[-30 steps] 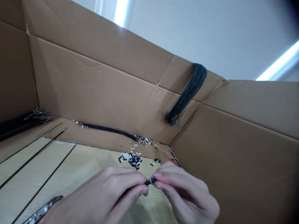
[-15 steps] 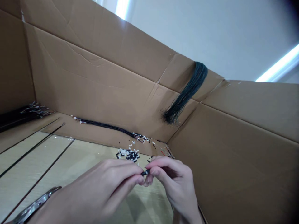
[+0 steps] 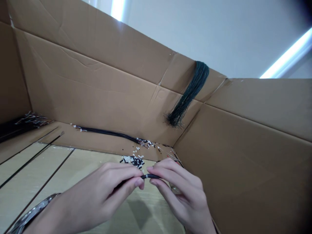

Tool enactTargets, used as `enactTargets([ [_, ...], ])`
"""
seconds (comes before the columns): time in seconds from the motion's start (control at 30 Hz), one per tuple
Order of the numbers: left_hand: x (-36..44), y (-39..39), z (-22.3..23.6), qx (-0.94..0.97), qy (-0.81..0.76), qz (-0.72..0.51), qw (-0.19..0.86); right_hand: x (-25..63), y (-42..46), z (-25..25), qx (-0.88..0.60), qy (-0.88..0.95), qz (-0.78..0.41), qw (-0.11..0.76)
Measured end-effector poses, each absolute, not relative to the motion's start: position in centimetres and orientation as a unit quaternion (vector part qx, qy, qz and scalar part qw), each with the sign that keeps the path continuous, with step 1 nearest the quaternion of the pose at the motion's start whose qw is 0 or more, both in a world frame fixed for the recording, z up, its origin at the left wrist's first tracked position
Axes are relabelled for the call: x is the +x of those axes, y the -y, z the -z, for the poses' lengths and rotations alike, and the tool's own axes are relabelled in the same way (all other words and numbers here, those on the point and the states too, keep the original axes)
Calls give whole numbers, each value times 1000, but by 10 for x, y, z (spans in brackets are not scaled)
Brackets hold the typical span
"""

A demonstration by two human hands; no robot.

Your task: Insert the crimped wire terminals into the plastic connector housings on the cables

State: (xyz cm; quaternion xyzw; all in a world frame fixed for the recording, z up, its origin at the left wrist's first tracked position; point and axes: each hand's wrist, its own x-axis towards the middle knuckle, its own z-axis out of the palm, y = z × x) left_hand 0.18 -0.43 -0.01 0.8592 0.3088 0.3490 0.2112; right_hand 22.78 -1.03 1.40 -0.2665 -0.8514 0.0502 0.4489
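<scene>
A black cable (image 3: 151,176) with a pale band round it runs between my two hands, low in the middle of the view. My left hand (image 3: 109,191) pinches it on one side of the band between thumb and fingers. On the other side, my right hand (image 3: 182,191) has thumb and fingers closed on it. The rest of the cable is hidden by the hands. Just beyond my fingertips lies a pile of small black and white tube pieces (image 3: 133,160) on the pale tabletop (image 3: 97,159).
Cardboard walls (image 3: 109,94) enclose the back and sides. A dark green bundle of threads (image 3: 188,92) hangs over the top edge. Black cables with stripped ends (image 3: 107,132) lie along the back; another cable bundle (image 3: 14,128) is at left. Single cables (image 3: 31,159) cross the left side.
My hands have moved slightly apart, so more of the black cable and its pale band shows between them. The camera view has shifted a little.
</scene>
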Motion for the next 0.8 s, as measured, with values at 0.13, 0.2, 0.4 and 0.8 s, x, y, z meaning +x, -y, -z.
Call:
enactTargets([
  [0.13, 3, 5, 0, 860, -309, -344, 215, 227, 12, -13, -259, 858, -35, 443],
  [0.2, 3, 6, 0, 861, -309, -340, 216, 228, 11, -13, -246, 861, -34, 444],
  [0.4, 3, 4, -5, 867, -298, -333, 220, 226, -2, -10, -209, 834, -125, 496],
  [0.8, 3, 4, 0, 876, -290, -320, 216, 228, 10, -14, -277, 857, -91, 425],
])
